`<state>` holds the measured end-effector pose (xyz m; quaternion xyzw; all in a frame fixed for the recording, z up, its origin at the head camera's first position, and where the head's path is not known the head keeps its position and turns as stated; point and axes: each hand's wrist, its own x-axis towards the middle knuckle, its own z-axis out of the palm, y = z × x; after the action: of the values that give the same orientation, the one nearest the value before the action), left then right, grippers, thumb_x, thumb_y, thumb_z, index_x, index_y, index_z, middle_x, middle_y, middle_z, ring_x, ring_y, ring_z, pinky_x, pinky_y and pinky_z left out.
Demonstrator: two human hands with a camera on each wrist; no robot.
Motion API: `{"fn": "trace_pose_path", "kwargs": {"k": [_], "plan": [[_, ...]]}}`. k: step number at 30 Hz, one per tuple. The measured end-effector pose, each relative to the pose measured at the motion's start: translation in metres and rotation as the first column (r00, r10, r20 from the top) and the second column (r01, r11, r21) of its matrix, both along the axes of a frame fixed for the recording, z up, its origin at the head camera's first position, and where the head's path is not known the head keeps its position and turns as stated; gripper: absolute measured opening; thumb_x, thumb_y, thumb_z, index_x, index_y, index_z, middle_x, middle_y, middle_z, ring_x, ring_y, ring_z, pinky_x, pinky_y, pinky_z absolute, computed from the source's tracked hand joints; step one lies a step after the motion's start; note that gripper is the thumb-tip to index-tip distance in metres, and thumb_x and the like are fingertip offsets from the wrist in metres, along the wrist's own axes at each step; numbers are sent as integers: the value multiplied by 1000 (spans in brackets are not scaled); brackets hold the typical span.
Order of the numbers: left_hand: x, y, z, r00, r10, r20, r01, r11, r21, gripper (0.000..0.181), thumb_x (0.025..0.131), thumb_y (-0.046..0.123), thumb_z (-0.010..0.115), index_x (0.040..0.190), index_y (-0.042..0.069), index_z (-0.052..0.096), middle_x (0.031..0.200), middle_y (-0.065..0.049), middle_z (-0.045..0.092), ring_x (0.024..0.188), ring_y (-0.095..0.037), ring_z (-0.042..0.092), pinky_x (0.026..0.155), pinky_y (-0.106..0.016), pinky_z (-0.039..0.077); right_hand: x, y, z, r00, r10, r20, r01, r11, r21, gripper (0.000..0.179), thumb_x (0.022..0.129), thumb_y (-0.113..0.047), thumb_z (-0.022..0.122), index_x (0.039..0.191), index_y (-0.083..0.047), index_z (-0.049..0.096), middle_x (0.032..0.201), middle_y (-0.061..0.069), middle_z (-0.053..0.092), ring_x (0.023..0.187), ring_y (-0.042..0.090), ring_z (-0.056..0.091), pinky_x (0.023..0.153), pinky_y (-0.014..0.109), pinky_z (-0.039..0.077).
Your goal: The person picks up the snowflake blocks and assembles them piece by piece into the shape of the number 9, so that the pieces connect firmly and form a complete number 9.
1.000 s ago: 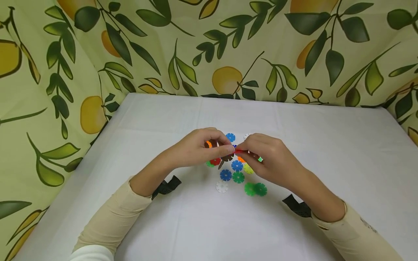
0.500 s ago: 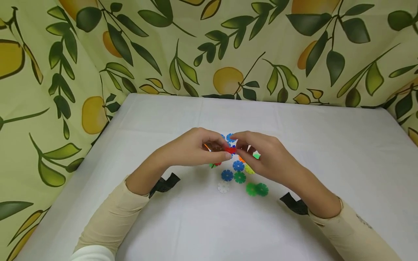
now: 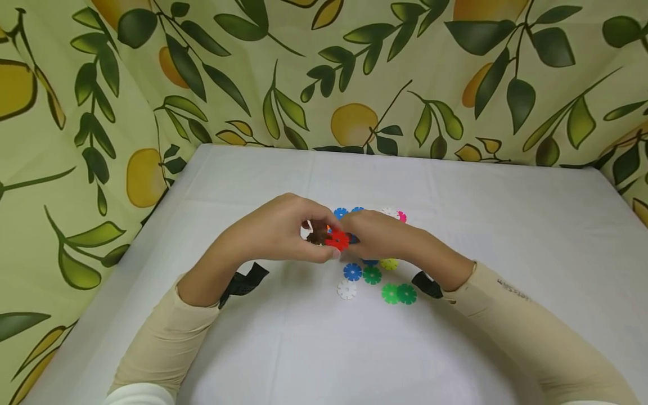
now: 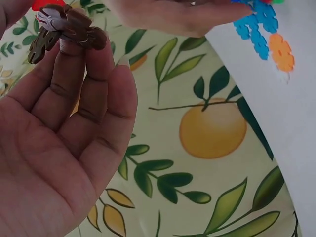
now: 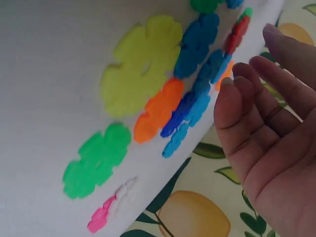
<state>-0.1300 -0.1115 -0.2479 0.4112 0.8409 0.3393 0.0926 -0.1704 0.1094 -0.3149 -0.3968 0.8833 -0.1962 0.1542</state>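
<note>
My left hand grips a small cluster of brown notched plastic discs in its fingertips, above the table. On the cluster's right side is a red notched disc, its edge showing at the top left of the left wrist view. My right hand is just right of the red disc, its fingertips partly hidden in the head view. In the right wrist view its fingers curve loosely, with nothing visible between them; whether they touch the red disc cannot be told.
Loose notched discs lie on the white tablecloth: several blue ones, several green ones, a white one, a yellow one and an orange one. Leaf-patterned fabric hangs at the back and left.
The red disc, edge-on between both hands earlier, now shows its face beside the brown discs. My right hand has swung left and turned. The left hand has shifted slightly left.
</note>
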Motion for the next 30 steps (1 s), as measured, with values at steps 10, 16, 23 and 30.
{"fn": "trace_pose_path", "kwargs": {"k": [10,16,23,30], "plan": [[-2,-2,-2,999,2,-34,-2,1000,-25,16,82,15,73,98,16,75,75,12,62,73,-6,58,77,-30,51,4,-6,-4,998,-36,53,32,996,83,41,86,-21,81,123,-14,64,108,-2,57,98,17,55,83,31,52],[-3,-2,-2,999,-7,-32,6,1000,-13,17,83,14,73,99,16,75,76,12,63,73,-5,59,78,-34,53,6,9,-3,993,-46,108,52,997,-52,41,83,-20,83,116,-13,61,95,-3,60,86,15,58,71,28,54],[-5,0,0,998,57,-6,-57,998,-41,18,85,20,78,101,14,75,78,11,66,74,-7,61,78,-37,53,16,33,15,994,-27,103,70,889,-452,35,83,5,78,109,-8,59,92,-3,70,80,13,66,76,33,57],[-5,2,-1,993,120,13,-119,992,-40,26,86,23,79,108,11,75,81,11,68,78,-7,63,79,-37,54,28,44,30,997,-33,64,66,771,-634,33,85,11,73,112,-4,63,100,0,70,85,17,69,75,32,58]]}}
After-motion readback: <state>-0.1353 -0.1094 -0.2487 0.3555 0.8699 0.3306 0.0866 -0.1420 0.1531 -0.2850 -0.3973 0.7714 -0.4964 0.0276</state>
